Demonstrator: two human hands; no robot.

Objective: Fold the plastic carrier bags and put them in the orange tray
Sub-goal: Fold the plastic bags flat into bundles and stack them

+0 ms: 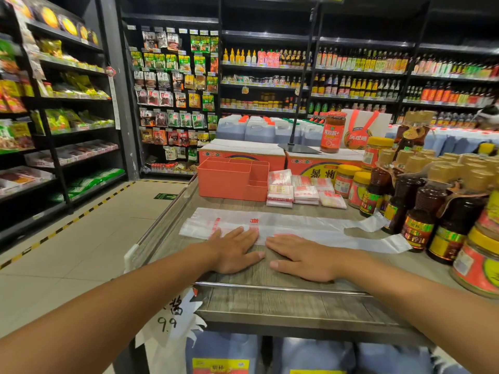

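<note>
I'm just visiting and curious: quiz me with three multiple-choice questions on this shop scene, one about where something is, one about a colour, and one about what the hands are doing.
1. Where do the folded bags lie relative to the orange tray?
A) inside it
B) beside it, on its right
C) stacked on top of it

2. What colour is the print on the unfolded bag?
A) blue
B) red
C) green

3. How are the left hand and right hand placed?
A) clenched into fists
B) one raised in the air
C) both flat, fingers straight, on the bag's near edge

Answers:
1 B: the folded stacks sit on the table next to the tray's right wall.
2 B: the marks on the clear plastic are red.
3 C: both hands lie flat side by side, and neither is gripping anything.
</note>
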